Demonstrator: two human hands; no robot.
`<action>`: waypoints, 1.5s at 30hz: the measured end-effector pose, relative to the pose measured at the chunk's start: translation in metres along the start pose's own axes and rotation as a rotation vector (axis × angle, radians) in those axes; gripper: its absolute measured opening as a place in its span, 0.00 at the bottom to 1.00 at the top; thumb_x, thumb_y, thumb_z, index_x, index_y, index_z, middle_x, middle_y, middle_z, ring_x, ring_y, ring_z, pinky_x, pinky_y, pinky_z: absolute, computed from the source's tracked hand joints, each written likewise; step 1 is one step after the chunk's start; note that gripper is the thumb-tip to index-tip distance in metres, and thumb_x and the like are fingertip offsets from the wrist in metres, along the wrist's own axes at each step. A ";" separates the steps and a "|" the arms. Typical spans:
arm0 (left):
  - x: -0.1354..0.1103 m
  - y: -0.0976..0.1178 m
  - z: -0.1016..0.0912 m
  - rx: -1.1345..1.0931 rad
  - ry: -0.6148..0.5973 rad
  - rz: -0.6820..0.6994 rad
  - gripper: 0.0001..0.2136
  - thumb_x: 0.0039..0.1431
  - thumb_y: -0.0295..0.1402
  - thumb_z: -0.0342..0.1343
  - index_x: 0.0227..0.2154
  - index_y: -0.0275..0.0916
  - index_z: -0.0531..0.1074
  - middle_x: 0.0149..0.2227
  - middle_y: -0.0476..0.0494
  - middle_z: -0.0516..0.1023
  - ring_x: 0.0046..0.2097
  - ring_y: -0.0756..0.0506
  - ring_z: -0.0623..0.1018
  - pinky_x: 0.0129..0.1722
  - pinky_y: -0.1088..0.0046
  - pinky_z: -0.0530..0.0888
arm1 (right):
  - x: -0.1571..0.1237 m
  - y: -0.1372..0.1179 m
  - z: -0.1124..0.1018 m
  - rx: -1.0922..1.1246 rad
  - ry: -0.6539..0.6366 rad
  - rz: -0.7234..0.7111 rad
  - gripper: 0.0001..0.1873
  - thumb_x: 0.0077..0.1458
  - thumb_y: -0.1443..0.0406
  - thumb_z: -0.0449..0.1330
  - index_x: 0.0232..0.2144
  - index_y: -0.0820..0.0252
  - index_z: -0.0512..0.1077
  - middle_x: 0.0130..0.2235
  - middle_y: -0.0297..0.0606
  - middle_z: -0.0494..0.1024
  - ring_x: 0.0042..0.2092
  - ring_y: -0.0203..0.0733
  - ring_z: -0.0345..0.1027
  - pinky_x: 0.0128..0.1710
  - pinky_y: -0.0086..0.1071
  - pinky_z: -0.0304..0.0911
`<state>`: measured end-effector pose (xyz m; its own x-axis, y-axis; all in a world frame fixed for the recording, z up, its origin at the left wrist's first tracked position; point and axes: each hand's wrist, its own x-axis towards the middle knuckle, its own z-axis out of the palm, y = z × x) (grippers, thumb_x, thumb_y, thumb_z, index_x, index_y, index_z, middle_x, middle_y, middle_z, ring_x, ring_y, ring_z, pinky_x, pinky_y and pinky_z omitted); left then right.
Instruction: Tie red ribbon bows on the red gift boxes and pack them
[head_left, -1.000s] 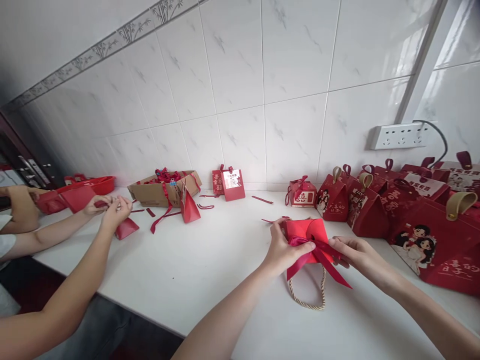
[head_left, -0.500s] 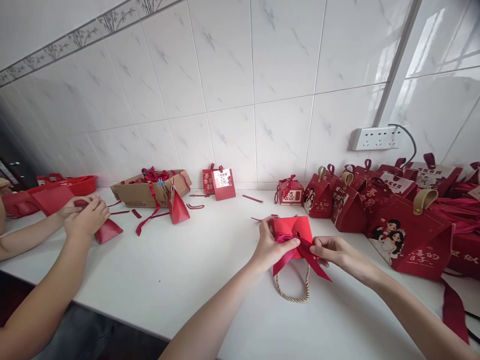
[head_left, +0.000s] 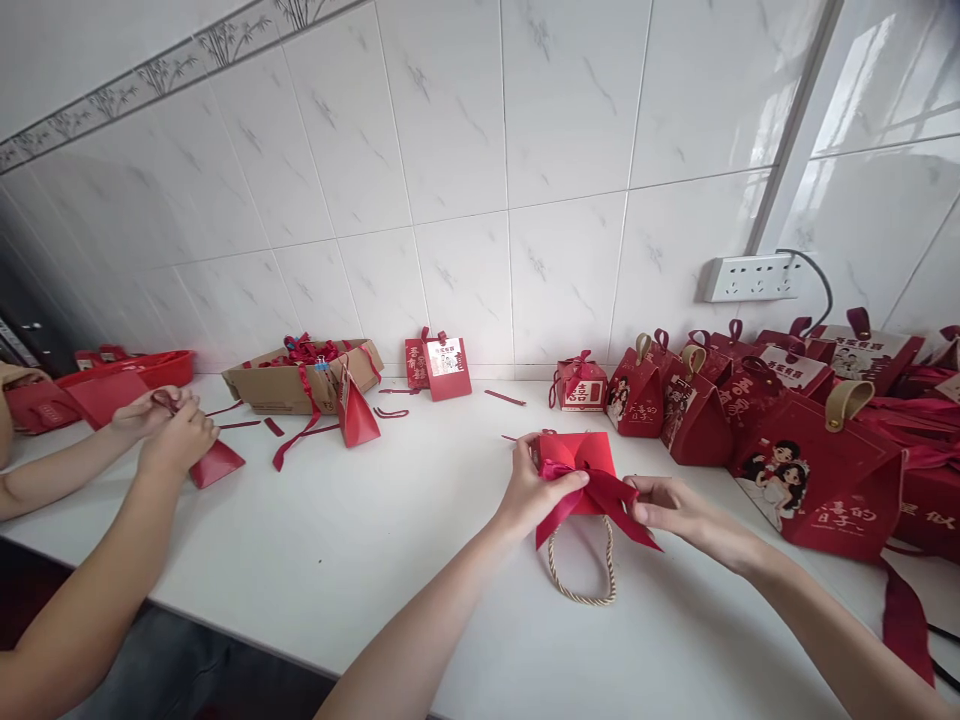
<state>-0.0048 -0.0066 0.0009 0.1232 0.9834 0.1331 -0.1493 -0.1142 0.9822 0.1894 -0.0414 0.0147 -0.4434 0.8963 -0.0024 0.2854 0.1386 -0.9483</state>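
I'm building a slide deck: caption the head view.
Left hand grips a red gift box; right hand pinches its satin ribbon.

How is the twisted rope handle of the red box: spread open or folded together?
Spread open: the rope handle curves in one loop, and the white table shows inside it.

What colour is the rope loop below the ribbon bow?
The rope loop is beige-gold, with a twisted pattern; the head view shows it best.

Own hands [head_left: 536, 492] — two; co-worker's hands [head_left: 174, 437], left — two. Near: one red box [head_left: 598, 450], one rope handle [head_left: 583, 600]. Far left: one cardboard box [head_left: 279, 390]. Far right: one power strip [head_left: 754, 279].
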 end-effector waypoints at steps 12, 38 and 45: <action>0.005 0.002 -0.012 0.156 -0.070 0.024 0.28 0.42 0.35 0.66 0.44 0.42 0.58 0.40 0.45 0.71 0.45 0.44 0.74 0.50 0.61 0.68 | 0.006 0.003 0.014 0.051 0.127 -0.019 0.26 0.51 0.44 0.54 0.19 0.59 0.58 0.21 0.29 0.58 0.25 0.32 0.49 0.27 0.30 0.45; 0.002 0.008 -0.003 0.174 -0.044 -0.030 0.26 0.43 0.38 0.66 0.43 0.42 0.59 0.42 0.45 0.73 0.44 0.45 0.76 0.42 0.69 0.72 | -0.004 -0.006 0.004 0.050 -0.196 0.125 0.25 0.51 0.47 0.57 0.30 0.65 0.76 0.21 0.32 0.69 0.25 0.34 0.67 0.35 0.33 0.63; -0.002 0.010 0.005 0.208 0.015 -0.019 0.26 0.43 0.36 0.65 0.43 0.41 0.58 0.43 0.44 0.71 0.44 0.45 0.75 0.44 0.67 0.72 | 0.002 -0.004 0.019 0.051 -0.261 0.157 0.27 0.49 0.45 0.58 0.30 0.65 0.76 0.20 0.32 0.70 0.23 0.33 0.66 0.35 0.33 0.64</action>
<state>-0.0012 -0.0105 0.0115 0.1091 0.9876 0.1133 0.0588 -0.1202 0.9910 0.1710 -0.0482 0.0119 -0.6023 0.7657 -0.2256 0.3281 -0.0203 -0.9444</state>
